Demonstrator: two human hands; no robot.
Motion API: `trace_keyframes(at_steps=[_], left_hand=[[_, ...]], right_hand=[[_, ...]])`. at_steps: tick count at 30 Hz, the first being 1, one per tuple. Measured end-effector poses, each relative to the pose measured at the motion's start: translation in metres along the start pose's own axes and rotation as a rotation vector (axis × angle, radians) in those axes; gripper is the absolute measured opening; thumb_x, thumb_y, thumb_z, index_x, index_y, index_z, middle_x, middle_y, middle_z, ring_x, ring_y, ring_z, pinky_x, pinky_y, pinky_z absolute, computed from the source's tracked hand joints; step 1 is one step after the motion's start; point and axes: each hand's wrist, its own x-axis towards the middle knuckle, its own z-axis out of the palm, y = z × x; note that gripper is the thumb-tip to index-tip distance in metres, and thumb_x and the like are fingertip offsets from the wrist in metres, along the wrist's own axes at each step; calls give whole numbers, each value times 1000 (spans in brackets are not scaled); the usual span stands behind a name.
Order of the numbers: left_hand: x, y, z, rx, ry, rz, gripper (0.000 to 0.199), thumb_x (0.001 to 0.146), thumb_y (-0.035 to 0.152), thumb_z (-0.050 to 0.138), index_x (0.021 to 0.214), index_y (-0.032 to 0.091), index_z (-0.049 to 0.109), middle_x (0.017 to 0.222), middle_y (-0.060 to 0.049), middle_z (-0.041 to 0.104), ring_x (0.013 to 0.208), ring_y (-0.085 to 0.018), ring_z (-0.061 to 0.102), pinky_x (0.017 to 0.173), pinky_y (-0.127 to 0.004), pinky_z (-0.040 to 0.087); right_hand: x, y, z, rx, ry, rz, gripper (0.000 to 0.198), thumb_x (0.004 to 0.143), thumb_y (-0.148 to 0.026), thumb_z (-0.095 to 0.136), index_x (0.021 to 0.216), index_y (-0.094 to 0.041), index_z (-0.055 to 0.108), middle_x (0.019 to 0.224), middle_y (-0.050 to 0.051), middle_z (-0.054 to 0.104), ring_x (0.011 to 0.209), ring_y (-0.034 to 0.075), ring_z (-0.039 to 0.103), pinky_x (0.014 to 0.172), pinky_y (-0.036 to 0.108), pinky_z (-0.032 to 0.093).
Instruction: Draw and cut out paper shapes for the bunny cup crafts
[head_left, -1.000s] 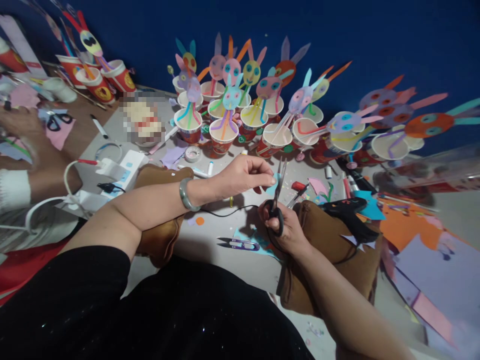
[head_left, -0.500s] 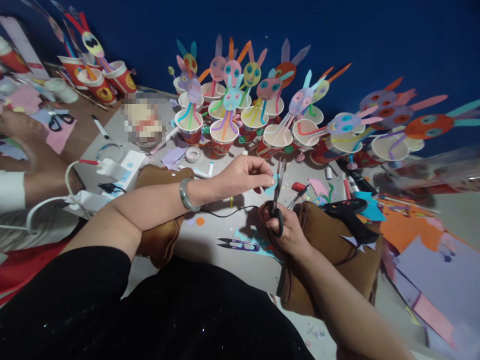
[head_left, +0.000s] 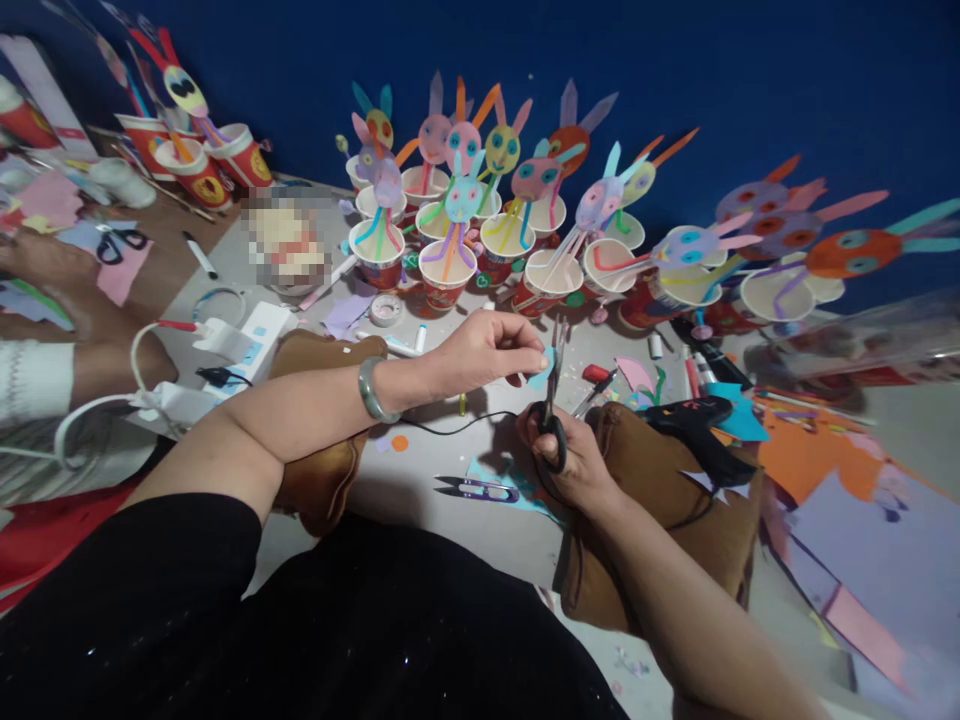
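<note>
Between the fingertips of my left hand point(head_left: 484, 355) is a small piece of light-blue paper point(head_left: 541, 372). My right hand point(head_left: 574, 465) is closed round the black handles of a pair of scissors point(head_left: 556, 395), whose blades point up and away beside the paper. The blades look slightly apart. Below my hands, purple thread snips point(head_left: 477, 489) lie near more blue paper point(head_left: 536, 497). A black glue gun point(head_left: 701, 430) rests on the brown cushion point(head_left: 637, 560) to the right of my right hand.
Paper cups point(head_left: 448, 270) holding rabbit-faced paper figures stand in rows along the blue wall. A white power strip point(head_left: 259, 335) lies left, near a co-worker's arm point(head_left: 124, 330). Orange paper point(head_left: 806, 440) and lilac paper point(head_left: 885, 560) spread at the right. A black cable point(head_left: 457, 428) crosses the table.
My hands, the paper and the scissors are almost still. At the left, the co-worker's arm has shifted slightly, and a bit of green and lilac paper shows by it.
</note>
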Motion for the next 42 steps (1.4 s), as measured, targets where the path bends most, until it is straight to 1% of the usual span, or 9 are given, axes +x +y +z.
trace_keyframes(at_steps=[7, 10, 13, 16, 19, 22, 28, 39, 42], left_hand=[[0, -1, -1, -5, 4, 9, 13, 78, 9, 69, 69, 11, 60, 59, 5, 60, 53, -3, 57, 53, -15, 45], [1, -3, -2, -46, -34, -16, 14, 76, 11, 75, 71, 11, 62, 60, 4, 61, 54, -4, 58, 54, -17, 48], [1, -7, -2, -81, -149, -138, 21, 71, 18, 83, 73, 10, 65, 63, 3, 64, 55, -5, 60, 55, -19, 51], [0, -11, -2, -101, -290, -311, 25, 69, 25, 87, 77, 9, 68, 65, 0, 67, 55, -6, 61, 55, -19, 51], [-3, -16, -1, -128, -400, -433, 29, 66, 28, 90, 76, 10, 70, 63, 0, 66, 54, -6, 61, 53, -18, 50], [-7, -23, -1, -188, -464, -490, 29, 65, 29, 91, 76, 10, 71, 63, 0, 65, 56, -7, 63, 52, -17, 51], [-6, -33, -3, -203, -545, -560, 27, 67, 28, 90, 73, 11, 70, 64, 1, 64, 55, -5, 61, 52, -14, 50], [-3, -31, -7, -124, -574, -547, 28, 67, 31, 88, 76, 11, 70, 67, -1, 66, 58, -7, 61, 56, -18, 50], [-1, -25, -7, 26, -586, -477, 20, 73, 27, 81, 77, 11, 69, 67, -1, 67, 59, -8, 62, 58, -20, 48]], right_hand=[[2, -6, 0, -27, 61, 5, 63, 73, -80, 65, 62, -20, 49, 62, -2, 48, 58, 13, 40, 55, 29, 32], [3, -9, 0, -21, 107, -20, 58, 74, -75, 70, 64, -20, 55, 61, -2, 50, 56, 12, 41, 55, 29, 34], [3, -11, -2, 10, 211, -53, 45, 76, -61, 77, 68, -20, 60, 64, -1, 54, 59, 13, 45, 58, 30, 39], [5, -10, -7, 123, 281, -71, 34, 73, -52, 83, 73, -22, 67, 74, 1, 60, 67, 16, 53, 64, 32, 45], [6, -8, -13, 254, 238, -44, 36, 66, -53, 87, 85, -25, 75, 83, 3, 62, 75, 19, 57, 67, 34, 48], [6, -5, -16, 290, 176, -41, 38, 65, -52, 87, 94, -29, 77, 82, 2, 59, 76, 19, 57, 68, 35, 50], [3, -6, -18, 265, 5, -98, 22, 70, -43, 86, 77, -25, 77, 79, 1, 61, 68, 15, 57, 63, 30, 46], [5, -12, -16, 237, 12, -66, 26, 70, -44, 87, 72, -22, 73, 79, 2, 64, 70, 16, 60, 66, 30, 48], [5, -10, -16, 190, 40, -75, 29, 71, -46, 86, 71, -21, 71, 77, 2, 63, 69, 16, 59, 64, 29, 47]])
